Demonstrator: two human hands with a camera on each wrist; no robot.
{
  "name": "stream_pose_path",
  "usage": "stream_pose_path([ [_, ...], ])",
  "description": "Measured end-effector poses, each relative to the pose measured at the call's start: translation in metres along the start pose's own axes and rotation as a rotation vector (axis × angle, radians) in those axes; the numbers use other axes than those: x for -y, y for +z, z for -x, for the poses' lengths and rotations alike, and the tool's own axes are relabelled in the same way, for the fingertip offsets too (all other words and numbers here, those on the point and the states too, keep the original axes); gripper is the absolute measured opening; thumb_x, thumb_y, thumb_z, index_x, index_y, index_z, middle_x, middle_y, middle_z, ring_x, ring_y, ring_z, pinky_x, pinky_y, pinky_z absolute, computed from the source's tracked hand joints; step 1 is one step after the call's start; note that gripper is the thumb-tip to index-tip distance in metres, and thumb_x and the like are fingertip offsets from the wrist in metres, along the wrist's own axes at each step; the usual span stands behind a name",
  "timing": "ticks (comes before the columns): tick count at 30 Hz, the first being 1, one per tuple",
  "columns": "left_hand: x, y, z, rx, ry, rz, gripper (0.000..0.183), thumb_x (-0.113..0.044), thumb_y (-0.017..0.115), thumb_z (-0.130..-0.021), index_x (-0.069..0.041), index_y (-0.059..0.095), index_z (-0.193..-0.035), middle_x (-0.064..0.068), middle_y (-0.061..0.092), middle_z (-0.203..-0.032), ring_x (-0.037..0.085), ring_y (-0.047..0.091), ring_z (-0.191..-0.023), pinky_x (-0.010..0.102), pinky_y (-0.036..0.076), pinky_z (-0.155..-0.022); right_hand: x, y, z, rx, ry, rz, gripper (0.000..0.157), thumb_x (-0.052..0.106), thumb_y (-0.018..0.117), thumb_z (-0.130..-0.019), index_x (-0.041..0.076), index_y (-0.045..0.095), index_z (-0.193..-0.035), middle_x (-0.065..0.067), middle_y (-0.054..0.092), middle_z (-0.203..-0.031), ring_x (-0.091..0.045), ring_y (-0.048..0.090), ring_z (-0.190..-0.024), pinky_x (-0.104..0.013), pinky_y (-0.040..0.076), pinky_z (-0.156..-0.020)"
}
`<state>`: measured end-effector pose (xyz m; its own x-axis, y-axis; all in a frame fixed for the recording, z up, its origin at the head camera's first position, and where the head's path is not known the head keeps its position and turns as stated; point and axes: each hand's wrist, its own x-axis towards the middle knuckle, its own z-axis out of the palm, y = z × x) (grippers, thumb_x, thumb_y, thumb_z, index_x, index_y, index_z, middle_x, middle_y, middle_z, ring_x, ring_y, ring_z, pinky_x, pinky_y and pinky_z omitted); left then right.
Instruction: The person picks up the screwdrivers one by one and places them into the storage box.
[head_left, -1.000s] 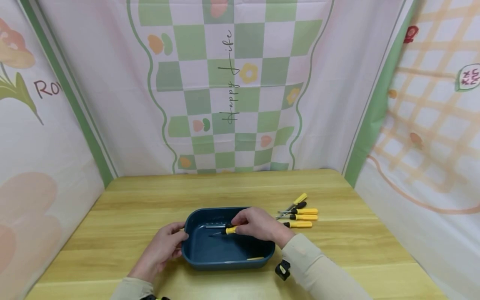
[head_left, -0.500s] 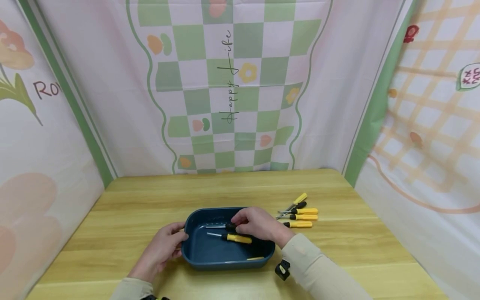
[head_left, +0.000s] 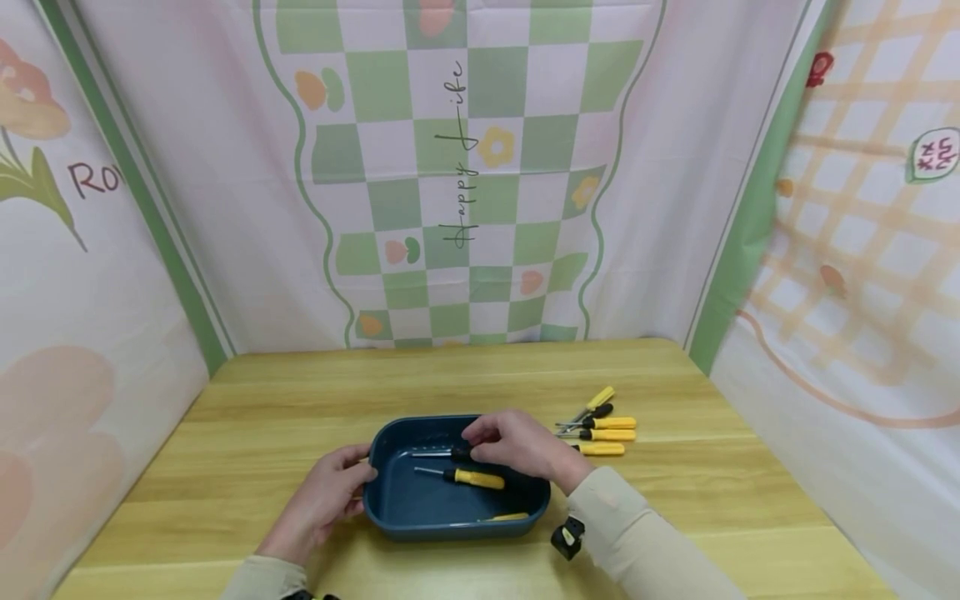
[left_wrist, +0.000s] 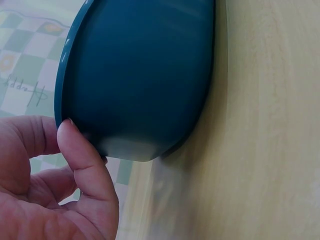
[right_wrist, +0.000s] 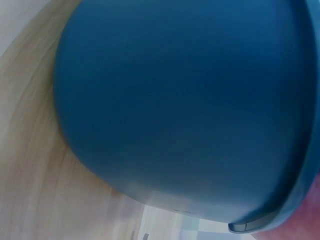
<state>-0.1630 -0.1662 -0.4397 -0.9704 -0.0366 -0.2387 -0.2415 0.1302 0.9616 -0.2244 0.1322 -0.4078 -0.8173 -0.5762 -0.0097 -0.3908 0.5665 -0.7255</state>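
Observation:
A dark blue plastic basin (head_left: pixel 420 505) sits on the table in the head view. My left hand (head_left: pixel 327 493) pinches its left rim between thumb and fingers; the left wrist view shows the thumb (left_wrist: pixel 82 157) on the rim. Over the basin's far right part hovers my right hand (head_left: pixel 521 448), thumb and fingers slightly apart with nothing seen between them. Beside its fingertips lies a black-handled screwdriver (head_left: pixel 459 454), partly covered. A yellow-handled screwdriver (head_left: pixel 477 478) lies mid-basin. Another yellow handle (head_left: pixel 512 517) shows behind the near wall. In the right wrist view the basin's outer wall (right_wrist: pixel 175 110) hides most of the hand.
Right of the basin, several screwdrivers lie on the wooden table (head_left: pixel 300 392): a yellow one (head_left: pixel 602 397), a black-handled one (head_left: pixel 602 410), and yellow-and-black ones (head_left: pixel 611 434) pointing left. A patterned curtain (head_left: pixel 491 200) hangs behind the table, with more cloth at both sides.
My right hand has let go of the yellow-handled screwdriver, which now lies in the basin, and has lifted slightly. The near yellow handle has shifted slightly. My left hand stays on the rim.

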Motion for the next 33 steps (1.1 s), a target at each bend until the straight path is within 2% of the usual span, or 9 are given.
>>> stream_pose_path([
  [13, 0.001, -0.001, 0.0, 0.0, -0.006, -0.002, 0.049, -0.007, 0.06, -0.096, 0.001, 0.058, -0.144, 0.01, 0.059, -0.103, 0.017, 0.058, -0.073, 0.022, 0.049, -0.054, 0.0, -0.003, 0.002, 0.008, 0.012, -0.045, 0.032, 0.018, 0.068, -0.1, 0.007, 0.071, -0.13, -0.003, 0.074, -0.118, -0.013, 0.068, -0.105, -0.038, 0.058, -0.093],
  [21, 0.001, -0.002, 0.0, -0.002, -0.009, -0.004, 0.048, -0.007, 0.06, -0.096, 0.001, 0.058, -0.144, 0.01, 0.059, -0.105, 0.017, 0.057, -0.073, 0.022, 0.049, -0.054, 0.0, -0.006, 0.004, 0.014, -0.009, -0.089, 0.036, 0.02, 0.069, -0.1, 0.005, 0.07, -0.132, -0.01, 0.073, -0.122, -0.015, 0.068, -0.108, -0.037, 0.058, -0.095],
  [33, 0.001, -0.002, 0.0, 0.006, -0.007, 0.006, 0.05, -0.007, 0.06, -0.096, 0.001, 0.056, -0.145, 0.011, 0.061, -0.106, 0.018, 0.058, -0.073, 0.022, 0.049, -0.054, -0.006, -0.012, 0.009, 0.04, 0.011, -0.262, 0.043, 0.024, 0.071, -0.099, 0.006, 0.066, -0.138, -0.014, 0.068, -0.132, -0.02, 0.065, -0.118, -0.037, 0.057, -0.098],
])
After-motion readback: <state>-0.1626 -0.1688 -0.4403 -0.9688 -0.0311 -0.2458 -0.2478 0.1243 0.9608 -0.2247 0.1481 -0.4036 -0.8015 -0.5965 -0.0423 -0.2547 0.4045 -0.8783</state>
